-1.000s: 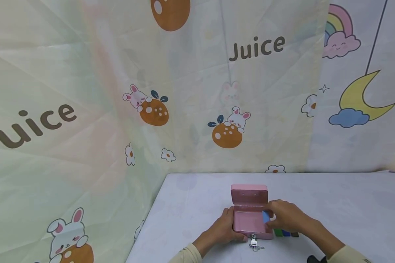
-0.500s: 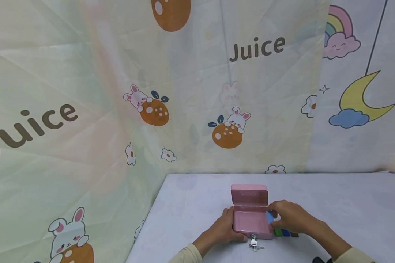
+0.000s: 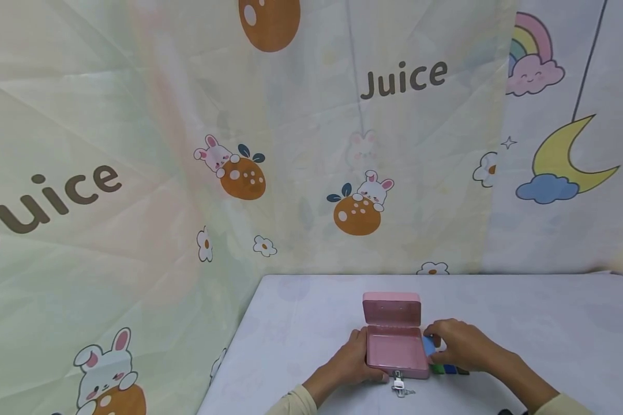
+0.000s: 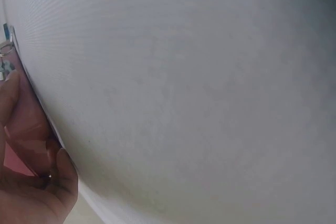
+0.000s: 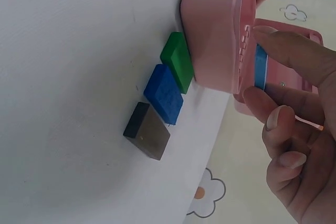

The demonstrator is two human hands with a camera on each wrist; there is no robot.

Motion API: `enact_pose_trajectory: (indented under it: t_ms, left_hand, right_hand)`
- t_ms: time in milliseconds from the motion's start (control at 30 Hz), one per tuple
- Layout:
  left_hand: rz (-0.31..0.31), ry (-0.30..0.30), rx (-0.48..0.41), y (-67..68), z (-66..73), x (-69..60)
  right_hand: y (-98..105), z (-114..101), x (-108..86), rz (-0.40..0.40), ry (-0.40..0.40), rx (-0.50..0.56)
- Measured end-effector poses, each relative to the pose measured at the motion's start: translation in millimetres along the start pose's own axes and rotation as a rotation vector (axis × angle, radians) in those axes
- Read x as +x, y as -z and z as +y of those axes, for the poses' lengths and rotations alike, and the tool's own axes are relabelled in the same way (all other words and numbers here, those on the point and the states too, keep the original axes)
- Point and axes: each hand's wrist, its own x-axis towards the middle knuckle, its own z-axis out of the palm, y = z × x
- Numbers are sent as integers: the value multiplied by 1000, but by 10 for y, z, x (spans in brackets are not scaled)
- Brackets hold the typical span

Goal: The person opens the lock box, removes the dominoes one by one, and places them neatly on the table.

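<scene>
A pink metal cash box (image 3: 397,350) stands on the table with its lid raised. My left hand (image 3: 349,362) grips its left side, thumb at the front corner. Between thumb and fingertip, my right hand (image 3: 461,344) pinches a thin light blue block (image 5: 260,67), held up beside the box's right wall. A small padlock (image 3: 398,381) with keys hangs at the box's front. On the table along the right side lie a green block (image 5: 178,62), a dark blue block (image 5: 164,95) and a dark brown block (image 5: 148,132).
The box stands on a white-covered table (image 3: 540,328). A printed curtain (image 3: 301,173) with rabbits and oranges hangs behind and to the left. A dark object (image 3: 505,412) shows by the right sleeve at the bottom edge.
The right hand has moved rightward with the light blue block, from inside the box's right edge to just outside it. The left hand has kept its grip on the box.
</scene>
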Motion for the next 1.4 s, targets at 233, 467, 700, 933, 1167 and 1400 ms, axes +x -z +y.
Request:
enact_pose_trajectory:
  t_ms: [233, 467, 700, 933, 1167, 1400]
  left_hand:
    - [-8, -2, 3, 4, -14, -6]
    - [-18, 15, -12, 7, -12, -2]
    - [-16, 14, -10, 10, -2, -7]
    - [-12, 11, -15, 10, 15, -7]
    - [-15, 9, -16, 14, 25, -8]
    - [-11, 15, -10, 21, 29, -6]
  right_hand:
    - [1, 47, -6, -11, -16, 9]
    - [-2, 93, -20, -13, -21, 8]
    - [-20, 124, -36, -18, -21, 14]
    - [-21, 171, -68, -19, -11, 8]
    - [-30, 232, -77, -31, -38, 35]
    - [-54, 313, -126, -40, -46, 71]
